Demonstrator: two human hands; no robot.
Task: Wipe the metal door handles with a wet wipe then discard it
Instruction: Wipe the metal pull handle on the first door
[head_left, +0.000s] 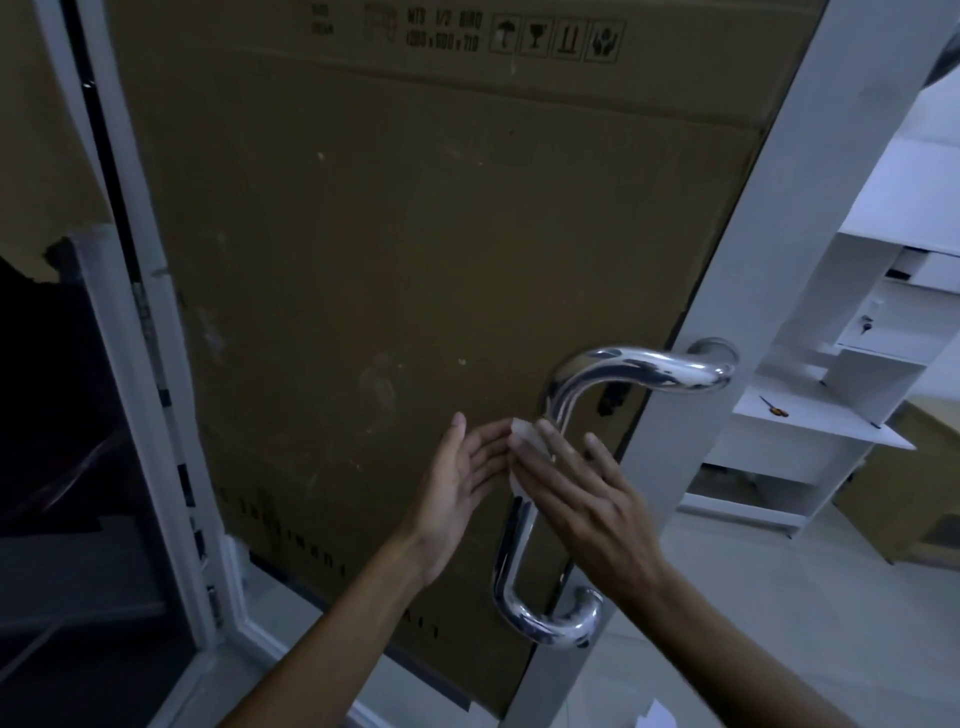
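Cardboard (405, 270) covers the door panel mid-frame; top print reads "1/2" beside handling symbols. Chrome handle (561, 395) sits lower right on the white frame (810, 171). Wet wipe (527, 441) pressed against the handle between left hand (457, 488) and right hand (582, 493), fingers straight, slightly spread. White shelving (852, 364) at right edge.

We see a shiny chrome door handle (566, 384), a white wet wipe (527, 441), brown cardboard (415, 234) printed with black symbols, and a pale grey door frame (789, 208).
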